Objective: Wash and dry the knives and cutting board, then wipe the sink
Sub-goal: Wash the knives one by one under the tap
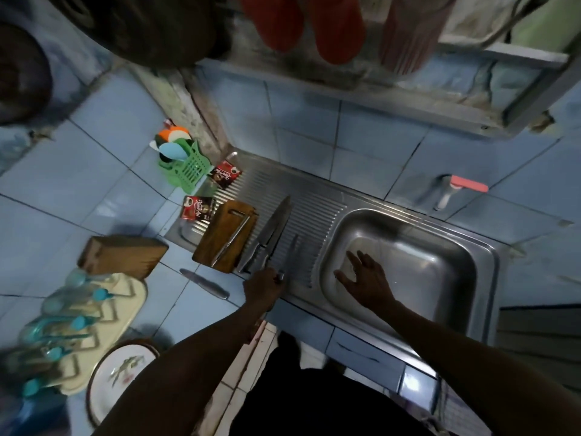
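A wooden cutting board (224, 236) lies on the ribbed steel drainboard (317, 212) with a thin knife (231, 240) across it. Two large knives (272, 229) lie side by side right of the board. My left hand (262, 286) grips the handle of a narrow knife (290, 256) at the drainboard's front edge. Another knife (204, 283) rests on the blue tiled counter to the left. My right hand (364, 276) is spread open, fingers straight, over the left side of the steel sink basin (434, 269).
A wooden knife block (122, 254) lies on the counter at left. Behind it stand a green utensil basket (185, 165) and two red sachets (198, 207). A tray of glasses (75, 322) and a plate (121, 369) sit front left. A tap (449, 191) juts from the tiled wall.
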